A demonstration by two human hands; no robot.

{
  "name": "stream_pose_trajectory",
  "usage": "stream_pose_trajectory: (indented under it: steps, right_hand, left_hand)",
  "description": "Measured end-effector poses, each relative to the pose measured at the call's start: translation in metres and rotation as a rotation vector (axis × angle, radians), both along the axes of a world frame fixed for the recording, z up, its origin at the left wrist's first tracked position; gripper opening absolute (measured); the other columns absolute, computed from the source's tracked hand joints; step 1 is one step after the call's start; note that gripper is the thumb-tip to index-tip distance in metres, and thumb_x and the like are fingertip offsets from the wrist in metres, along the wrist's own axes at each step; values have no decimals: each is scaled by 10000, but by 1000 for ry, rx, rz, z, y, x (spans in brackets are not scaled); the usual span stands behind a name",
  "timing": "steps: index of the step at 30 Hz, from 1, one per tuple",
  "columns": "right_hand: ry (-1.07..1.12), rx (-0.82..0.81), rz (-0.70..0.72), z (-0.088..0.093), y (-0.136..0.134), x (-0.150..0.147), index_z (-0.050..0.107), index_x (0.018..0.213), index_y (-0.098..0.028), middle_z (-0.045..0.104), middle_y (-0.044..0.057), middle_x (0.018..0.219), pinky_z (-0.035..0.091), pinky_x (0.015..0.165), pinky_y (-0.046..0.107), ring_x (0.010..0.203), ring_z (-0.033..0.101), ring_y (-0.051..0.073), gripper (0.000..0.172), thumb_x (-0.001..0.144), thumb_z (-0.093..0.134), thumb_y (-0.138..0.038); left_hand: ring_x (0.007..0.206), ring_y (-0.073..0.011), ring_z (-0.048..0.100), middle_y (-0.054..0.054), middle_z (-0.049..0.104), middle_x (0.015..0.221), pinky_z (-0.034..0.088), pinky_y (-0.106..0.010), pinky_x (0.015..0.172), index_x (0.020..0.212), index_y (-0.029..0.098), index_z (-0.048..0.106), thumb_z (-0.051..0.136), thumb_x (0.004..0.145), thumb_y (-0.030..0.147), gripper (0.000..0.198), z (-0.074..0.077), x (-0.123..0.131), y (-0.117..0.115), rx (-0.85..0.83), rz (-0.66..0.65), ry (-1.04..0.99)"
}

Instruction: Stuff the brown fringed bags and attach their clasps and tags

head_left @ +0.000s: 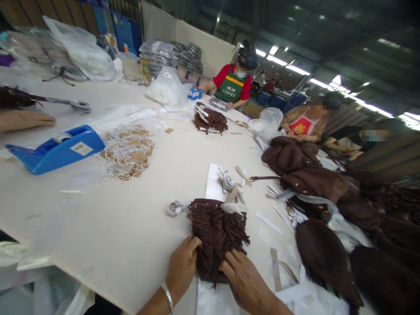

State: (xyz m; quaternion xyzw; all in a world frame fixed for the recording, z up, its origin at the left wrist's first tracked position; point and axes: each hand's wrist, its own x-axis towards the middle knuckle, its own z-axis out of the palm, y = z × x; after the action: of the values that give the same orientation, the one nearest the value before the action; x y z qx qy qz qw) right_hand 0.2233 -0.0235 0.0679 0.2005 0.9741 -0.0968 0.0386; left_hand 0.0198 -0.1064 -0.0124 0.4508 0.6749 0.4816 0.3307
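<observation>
A dark brown fringed bag lies on the white table in front of me, its eyeleted top edge pointing away. My left hand pinches the bag's left side between thumb and fingers. On the lower right, my right hand has its fingers curled into the fringe. A wrapped coil sits by the bag's upper left corner, and white wrapping covers part of its top right. Another wrapped coil lies just beyond, on a white sheet.
Dark brown bags are heaped along the right. Left of centre lie a blue tape dispenser and a pile of strung tags. Another fringed bag sits farther back. Co-workers stand across the table; a co-worker's hand reaches in at left.
</observation>
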Motion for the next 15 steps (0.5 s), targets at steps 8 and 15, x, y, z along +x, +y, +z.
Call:
stream_pose_trajectory:
  steps: [8,15]
  right_hand:
    - [436,32,-588,20,108,-9,545,1145,-204,634,89,1076,475,847,357,997,598,223,247,949,420,-286]
    - [410,-121,-725,-31,135,-39,607,751,-209,642,34,702,423,659,283,677,595,193,368,940,418,-463]
  left_hand:
    - [901,-222,640,-74,689,995,497,-337,826,997,220,651,378,871,175,304,-4,-4,2,13,-25,60]
    - [902,-222,658,-63,686,1028,524,-344,793,1099,222,555,397,909,279,253,-4,-3,-5,-64,-51,24]
